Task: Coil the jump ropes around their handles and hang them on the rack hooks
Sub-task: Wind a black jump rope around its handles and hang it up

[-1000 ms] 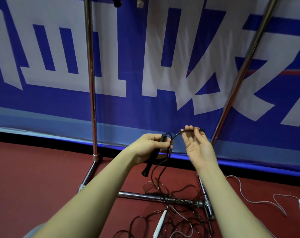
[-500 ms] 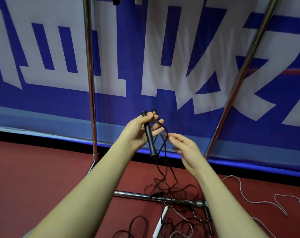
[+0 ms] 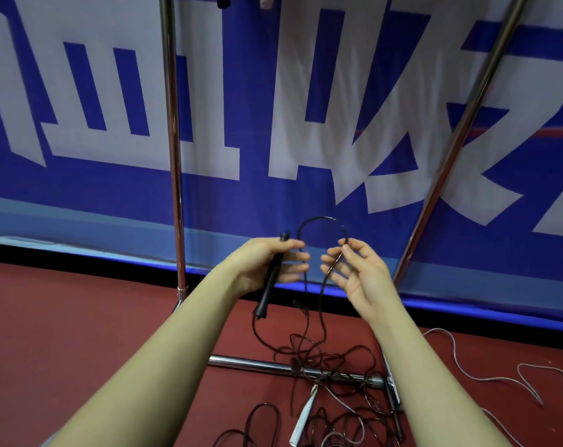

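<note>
L hand [image 3: 267,266] grips black handle [image 3: 269,285], tilted, lower end down-left; R hand [image 3: 357,269] pinches black rope [image 3: 322,221] arching betw. both hands; rest of rope trails to tangle on red floor [image 3: 80,317] over rack base bar [image 3: 251,364]; white-handled rope [image 3: 306,411] lies nearby.

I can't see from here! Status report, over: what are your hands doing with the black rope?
Left hand grips black handle. Right hand pinches rope loop. Not coiled yet. Tangled ropes lie over rack base bar.
</note>
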